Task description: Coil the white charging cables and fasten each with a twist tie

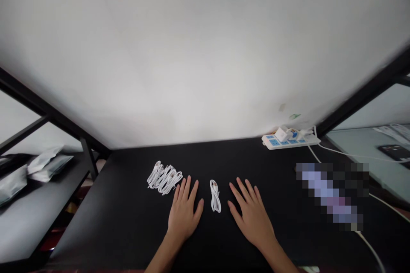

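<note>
The left hand (184, 215) and the right hand (251, 217) are lying palm down on the black desk (105, 222), fingers spread and pinching nothing. Between them, a coiled white cable (215, 196) is sitting on its own, touching neither hand, which leaves room for the fingers to close around it without snagging a loop. Just beyond the left hand's fingertips, a bundle of white cables (164, 178) is lying in loose coils. Farther out, a power strip (290, 141) is resting at the desk's back edge with a white charger (282, 134) plugged in, and a white cord (349, 153) is trailing off to the right. A pixelated patch (331, 196) is hiding part of the desk. Grey pouches (48, 164) are lying on a shelf (32, 222) to the left, and a phone (392, 151) is lying on a pale surface (358, 153) to the right.
</note>
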A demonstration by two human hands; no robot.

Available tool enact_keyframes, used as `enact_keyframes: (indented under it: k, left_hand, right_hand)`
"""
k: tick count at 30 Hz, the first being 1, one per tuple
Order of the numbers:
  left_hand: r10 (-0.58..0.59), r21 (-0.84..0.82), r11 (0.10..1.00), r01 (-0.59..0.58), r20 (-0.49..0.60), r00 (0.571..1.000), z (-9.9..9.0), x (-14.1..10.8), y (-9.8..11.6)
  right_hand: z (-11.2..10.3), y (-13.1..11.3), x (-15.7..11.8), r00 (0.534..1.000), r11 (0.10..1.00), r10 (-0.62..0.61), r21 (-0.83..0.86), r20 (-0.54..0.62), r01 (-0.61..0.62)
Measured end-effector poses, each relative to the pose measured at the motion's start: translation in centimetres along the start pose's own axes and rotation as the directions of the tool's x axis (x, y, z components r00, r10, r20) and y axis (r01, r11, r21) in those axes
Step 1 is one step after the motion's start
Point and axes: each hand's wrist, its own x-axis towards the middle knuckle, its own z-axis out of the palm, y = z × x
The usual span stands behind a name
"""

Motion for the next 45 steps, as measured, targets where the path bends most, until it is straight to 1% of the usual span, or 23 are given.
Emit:
enact_keyframes:
  k: [8, 12, 14, 17, 21, 23, 26, 29, 32, 34, 36, 37, 38, 40, 41, 43, 45]
  left_hand:
    - [0.002, -0.018, 1.000, -0.002, -0.008, 1.000, 0.0, 0.0, 0.0]
    - [-0.002, -0.064, 0.998, 0.001, -0.017, 1.000, -0.1, 0.0, -0.1]
    - [-0.012, -0.117, 0.993, 0.008, -0.032, 0.999, -0.1, 0.0, -0.1]
    - [-0.042, -0.254, 0.967, 0.021, -0.077, 0.996, -0.2, 0.2, 0.4]
    - [-0.091, -0.431, 0.901, 0.037, -0.107, 0.990, -1.1, 1.0, 2.4]
    - [-0.140, -0.457, 0.885, 0.089, -0.080, 0.987, -1.7, 1.7, 3.7]
    - [-0.194, -0.439, 0.881, 0.176, 0.004, 0.981, -2.0, 2.7, 5.2]
    - [-0.184, -0.473, 0.856, 0.210, 0.100, 0.978, -1.6, 3.6, 5.9]
    - [-0.144, -0.579, 0.787, 0.212, 0.162, 0.976, -1.0, 4.4, 5.6]
    - [-0.114, -0.687, 0.692, 0.222, 0.199, 0.973, -0.8, 4.8, 5.1]
    - [-0.079, -0.792, 0.566, 0.227, 0.223, 0.972, -0.6, 5.0, 4.6]
    - [-0.064, -0.829, 0.514, 0.218, 0.216, 0.974, -0.6, 5.0, 4.4]
    - [-0.055, -0.855, 0.480, 0.197, 0.195, 0.979, -0.6, 4.9, 4.2]
    - [-0.045, -0.876, 0.465, 0.129, 0.122, 0.991, -0.6, 4.5, 4.0]
    - [-0.040, -0.877, 0.471, 0.091, 0.081, 0.996, -0.7, 4.3, 4.0]
    - [-0.044, -0.876, 0.481, 0.039, 0.020, 0.999, -1.0, 3.9, 3.9]
    - [-0.077, -0.880, 0.473, 0.047, 0.011, 0.997, -1.2, 3.7, 3.7]
  right_hand:
    - [-0.1, 0.1, 0.0, 1.000, 1.000, -0.003, 0.015, -0.010, 0.003]
    - [-0.1, 0.0, 0.0, 1.000, 1.000, -0.002, 0.021, -0.014, 0.002]
    - [0.0, 0.0, 0.1, 1.000, 1.000, -0.004, 0.013, -0.011, 0.004]
    - [0.1, 0.1, 0.1, 1.000, 1.000, -0.009, 0.004, -0.011, 0.009]
    - [0.1, 0.1, 0.1, 1.000, 1.000, -0.011, 0.010, -0.016, 0.011]
    - [0.0, 0.1, 0.0, 1.000, 1.000, -0.011, 0.016, -0.015, 0.011]
    - [0.0, 0.1, 0.0, 1.000, 1.000, -0.012, 0.025, -0.019, 0.013]
    - [0.0, 0.2, -0.1, 0.999, 0.999, -0.011, 0.046, -0.035, 0.013]
    - [-0.3, 0.4, -0.1, 0.998, 0.993, -0.010, 0.114, -0.064, 0.017]
    - [-0.9, 0.3, -0.1, 0.995, 0.978, 0.006, 0.208, -0.100, 0.015]
    - [-1.7, -0.2, 0.2, 0.989, 0.931, 0.066, 0.364, -0.134, -0.013]
    - [-2.1, -0.7, 0.4, 0.985, 0.888, 0.118, 0.458, -0.129, -0.046]
    - [-2.4, -1.2, 0.7, 0.979, 0.827, 0.174, 0.555, -0.101, -0.090]
    - [-2.7, -2.5, 1.5, 0.966, 0.668, 0.257, 0.719, 0.017, -0.190]
    - [-2.6, -3.2, 2.0, 0.960, 0.583, 0.268, 0.780, 0.081, -0.228]
    - [-2.2, -4.3, 3.0, 0.948, 0.424, 0.266, 0.862, 0.173, -0.277]
    - [-1.5, -4.9, 3.7, 0.939, 0.285, 0.242, 0.907, 0.244, -0.310]
